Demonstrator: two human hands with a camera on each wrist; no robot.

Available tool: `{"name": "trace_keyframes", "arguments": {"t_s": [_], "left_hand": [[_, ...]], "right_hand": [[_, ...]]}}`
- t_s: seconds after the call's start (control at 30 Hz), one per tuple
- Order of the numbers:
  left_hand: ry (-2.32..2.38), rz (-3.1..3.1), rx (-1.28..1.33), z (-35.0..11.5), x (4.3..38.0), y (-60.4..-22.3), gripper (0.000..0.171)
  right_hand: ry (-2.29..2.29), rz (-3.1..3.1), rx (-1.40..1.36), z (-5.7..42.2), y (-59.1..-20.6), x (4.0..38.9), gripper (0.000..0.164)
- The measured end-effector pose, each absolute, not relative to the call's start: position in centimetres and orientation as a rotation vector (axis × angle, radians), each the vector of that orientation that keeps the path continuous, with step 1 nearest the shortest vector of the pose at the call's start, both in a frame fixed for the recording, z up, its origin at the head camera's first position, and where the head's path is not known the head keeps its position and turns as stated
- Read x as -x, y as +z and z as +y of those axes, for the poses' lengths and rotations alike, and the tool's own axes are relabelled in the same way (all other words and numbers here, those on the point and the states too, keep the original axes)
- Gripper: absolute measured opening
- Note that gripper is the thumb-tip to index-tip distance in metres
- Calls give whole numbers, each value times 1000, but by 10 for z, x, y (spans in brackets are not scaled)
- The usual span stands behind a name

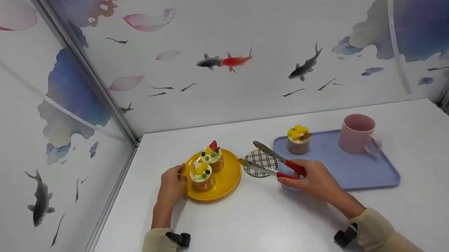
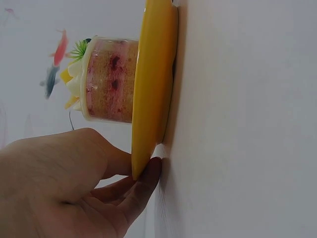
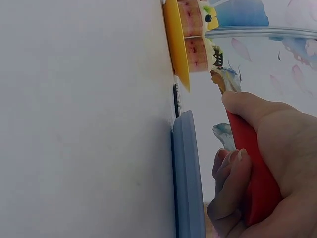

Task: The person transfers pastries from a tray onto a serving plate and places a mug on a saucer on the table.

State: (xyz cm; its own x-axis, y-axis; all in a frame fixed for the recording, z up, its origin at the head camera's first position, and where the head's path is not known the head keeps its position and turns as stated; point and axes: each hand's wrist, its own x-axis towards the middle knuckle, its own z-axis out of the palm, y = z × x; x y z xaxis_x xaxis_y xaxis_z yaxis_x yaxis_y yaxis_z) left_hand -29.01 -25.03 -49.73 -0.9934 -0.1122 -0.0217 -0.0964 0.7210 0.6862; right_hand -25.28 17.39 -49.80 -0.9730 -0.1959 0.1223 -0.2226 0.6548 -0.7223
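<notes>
My left hand (image 1: 172,187) pinches the left rim of a yellow plate (image 1: 230,177), thumb on top and fingers under the edge, as the left wrist view shows. Two small cake cups (image 1: 203,177) with fruit on top stand on that plate, one behind the other. In my right hand (image 1: 316,179) I grip red-handled metal tongs (image 1: 265,150), their arms spread with nothing between the tips. The tongs hang over a round checked coaster (image 1: 260,164), between the plate and a blue tray (image 1: 356,171). On the tray's back left stands a third cake cup (image 1: 299,140), topped with yellow fruit.
A pink mug (image 1: 356,133) stands at the tray's back right, its handle turned to the right. White panels painted with fish and petals close off the back and left of the white table (image 1: 241,233).
</notes>
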Motion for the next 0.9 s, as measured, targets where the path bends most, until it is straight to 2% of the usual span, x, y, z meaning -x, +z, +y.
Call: {"name": "trace_keyframes", "arguments": {"t_s": [0.37, 0.63, 0.9], "left_hand": [[-1154, -2909, -199, -251, 292, -497, 53], [-1160, -2889, -169, -253, 290, -498, 52], [-1168, -2893, -193, -252, 292, -498, 53]], "right_hand": [[1203, -2811, -319, 186, -497, 253, 67], [1207, -2758, -336, 193, -494, 253, 66], [1236, -2764, -281, 198, -491, 252, 73]]}}
